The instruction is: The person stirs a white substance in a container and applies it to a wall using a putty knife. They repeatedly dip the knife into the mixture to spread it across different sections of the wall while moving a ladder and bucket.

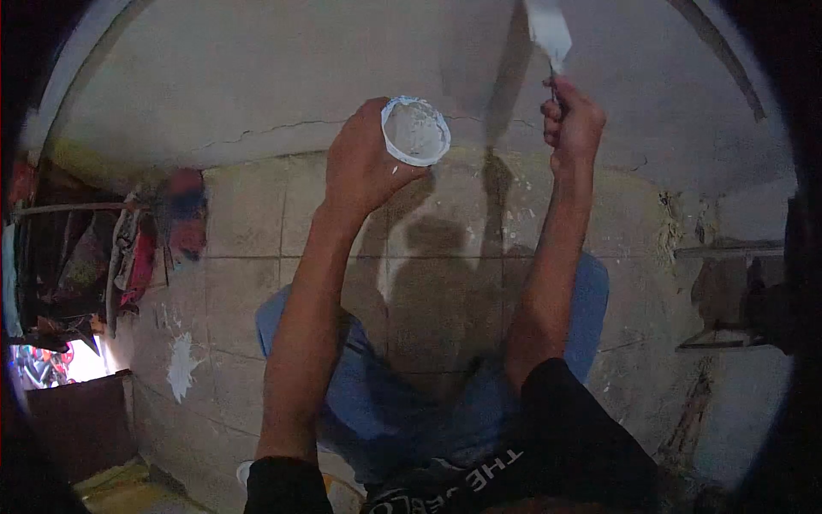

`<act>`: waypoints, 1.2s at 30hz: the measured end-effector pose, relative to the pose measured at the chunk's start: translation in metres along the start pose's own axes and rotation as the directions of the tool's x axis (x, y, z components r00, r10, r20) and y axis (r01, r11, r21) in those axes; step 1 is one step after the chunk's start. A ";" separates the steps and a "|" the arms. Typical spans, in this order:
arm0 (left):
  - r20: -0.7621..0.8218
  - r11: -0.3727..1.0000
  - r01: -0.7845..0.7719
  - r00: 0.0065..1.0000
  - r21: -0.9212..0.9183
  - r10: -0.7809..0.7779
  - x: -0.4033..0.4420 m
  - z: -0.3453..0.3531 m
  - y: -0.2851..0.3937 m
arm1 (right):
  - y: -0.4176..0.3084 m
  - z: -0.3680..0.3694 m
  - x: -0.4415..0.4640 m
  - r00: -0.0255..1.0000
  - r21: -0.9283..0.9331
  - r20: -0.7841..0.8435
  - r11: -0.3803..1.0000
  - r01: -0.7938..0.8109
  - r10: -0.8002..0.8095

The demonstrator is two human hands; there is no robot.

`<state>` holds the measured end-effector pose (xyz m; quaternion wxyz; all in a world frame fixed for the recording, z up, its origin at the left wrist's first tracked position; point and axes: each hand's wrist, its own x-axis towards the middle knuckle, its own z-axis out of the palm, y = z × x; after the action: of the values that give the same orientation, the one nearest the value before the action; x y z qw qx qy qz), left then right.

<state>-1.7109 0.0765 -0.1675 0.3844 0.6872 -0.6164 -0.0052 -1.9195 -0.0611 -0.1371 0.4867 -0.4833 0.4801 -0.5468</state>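
Note:
My left hand (364, 158) is wrapped around the side of a round white plastic tub (388, 146). Pale putty (413, 127) coats the inside of the tub, whose mouth faces me. Up and to the right, my right hand (575, 124) grips the handle of a putty knife (550, 32). Its wide blade looks whitish and points up against the plain grey wall (342, 64). Whether the blade touches the wall, I cannot tell. The putty knife and my arm cast a long shadow just left of them.
A thin crack runs across the wall's lower part, above tiles (248, 218) spattered with white. Clothes (141, 257) hang near a rail at the left, above a bright opening (84, 360). Shelf-like ledges (728, 253) jut out at the right. My bent knees (586, 308) are below.

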 end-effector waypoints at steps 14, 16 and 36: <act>0.040 0.999 0.046 0.998 0.014 -0.047 0.005 -0.010 0.008 | 0.284 0.009 0.039 0.873 -0.323 -0.173 0.811 -0.488 0.457; 0.044 1.000 0.025 0.999 0.016 -0.026 0.003 -0.011 0.010 | 0.277 0.000 0.041 0.868 -0.113 -0.169 0.866 -0.487 0.466; 0.048 0.989 0.087 0.995 -0.118 -0.082 0.003 0.030 -0.013 | 0.236 0.037 -0.002 0.908 0.125 0.091 0.900 -0.417 0.408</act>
<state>-1.7133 0.0578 -0.1943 0.4109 0.6882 -0.5934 -0.0732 -1.8666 -0.0763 -0.3695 0.6394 -0.3519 0.5159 -0.4486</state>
